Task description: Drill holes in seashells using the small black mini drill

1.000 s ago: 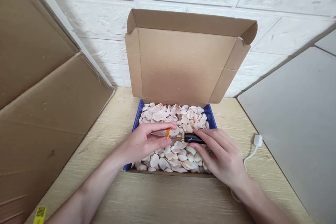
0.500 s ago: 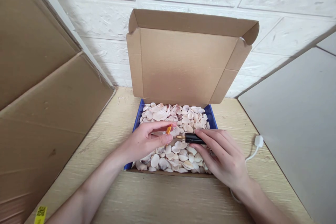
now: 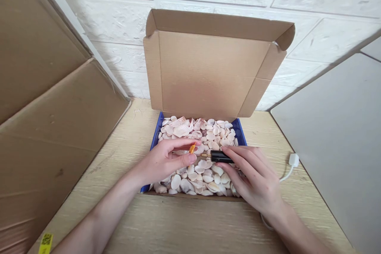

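A cardboard box (image 3: 154, 137) with blue walls and a raised lid (image 3: 208, 71) stands on the wooden table, filled with several pale seashells (image 3: 205, 135). Over the shells my left hand (image 3: 165, 160) pinches a small orange shell (image 3: 192, 149) between thumb and forefinger. My right hand (image 3: 250, 176) grips a small black tool (image 3: 220, 156) with a brass tip. The tip points left at the orange shell and lies just short of it.
Large cardboard sheets (image 3: 44, 119) lean at the left. A grey panel (image 3: 336, 139) stands at the right. A white cable with a plug (image 3: 291, 160) lies on the table (image 3: 190, 226) beside my right hand. A white textured wall is behind the box.
The orange shell and the black tool have shifted slightly to the right and up; both hands keep their grips.
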Tool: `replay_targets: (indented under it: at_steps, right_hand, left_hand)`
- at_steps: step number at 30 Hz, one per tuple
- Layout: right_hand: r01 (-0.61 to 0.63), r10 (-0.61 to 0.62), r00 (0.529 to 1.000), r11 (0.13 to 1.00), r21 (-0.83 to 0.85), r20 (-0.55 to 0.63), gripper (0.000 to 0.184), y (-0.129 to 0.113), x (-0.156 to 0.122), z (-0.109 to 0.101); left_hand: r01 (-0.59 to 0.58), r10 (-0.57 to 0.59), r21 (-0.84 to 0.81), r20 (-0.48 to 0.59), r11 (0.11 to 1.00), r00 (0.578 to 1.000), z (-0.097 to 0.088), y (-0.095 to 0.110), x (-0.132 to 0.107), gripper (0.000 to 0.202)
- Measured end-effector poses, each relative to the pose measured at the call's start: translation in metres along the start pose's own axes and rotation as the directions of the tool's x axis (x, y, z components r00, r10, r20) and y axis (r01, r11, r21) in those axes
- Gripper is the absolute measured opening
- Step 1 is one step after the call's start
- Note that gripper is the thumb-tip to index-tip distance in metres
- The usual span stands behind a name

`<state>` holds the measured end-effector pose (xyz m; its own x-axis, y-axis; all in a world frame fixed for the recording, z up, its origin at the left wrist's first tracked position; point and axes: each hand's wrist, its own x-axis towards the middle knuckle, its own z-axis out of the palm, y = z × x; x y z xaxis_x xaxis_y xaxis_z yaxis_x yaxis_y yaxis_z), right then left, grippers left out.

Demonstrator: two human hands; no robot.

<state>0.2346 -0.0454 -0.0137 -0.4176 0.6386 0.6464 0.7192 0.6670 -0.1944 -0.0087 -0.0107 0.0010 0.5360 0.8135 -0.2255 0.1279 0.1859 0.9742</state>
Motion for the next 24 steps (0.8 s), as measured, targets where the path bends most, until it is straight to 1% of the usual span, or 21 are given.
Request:
replay_targets:
  at_steps: [4, 10, 17, 24]
  right_hand:
    - [-0.005, 0.005, 1.000, 1.000, 0.015, 0.008, 0.039, 0.0004, 0.0008, 0.0005]
    - [-0.056, 0.054, 0.993, 0.998, 0.009, 0.100, 0.029, 0.0008, 0.0010, 0.0013]
    - [-0.051, 0.051, 0.994, 0.999, 0.000, 0.099, 0.027, 0.0004, 0.0009, 0.0012]
    - [-0.048, 0.048, 0.994, 0.999, 0.003, 0.102, 0.027, 0.0002, 0.0016, 0.0010]
  left_hand:
    - [-0.010, 0.010, -0.001, 0.024, 1.000, 1.000, -0.0009, 0.0012, 0.0003, 0.045]
    - [-0.022, 0.022, -0.018, 0.022, 1.000, 1.000, -0.0011, 0.0034, -0.0003, 0.040]
    - [-0.007, 0.008, -0.023, 0.016, 1.000, 1.000, -0.0001, 0.0060, -0.0015, 0.039]
    - [-0.019, 0.019, -0.014, 0.015, 1.000, 1.000, -0.0004, 0.0058, -0.0017, 0.039]
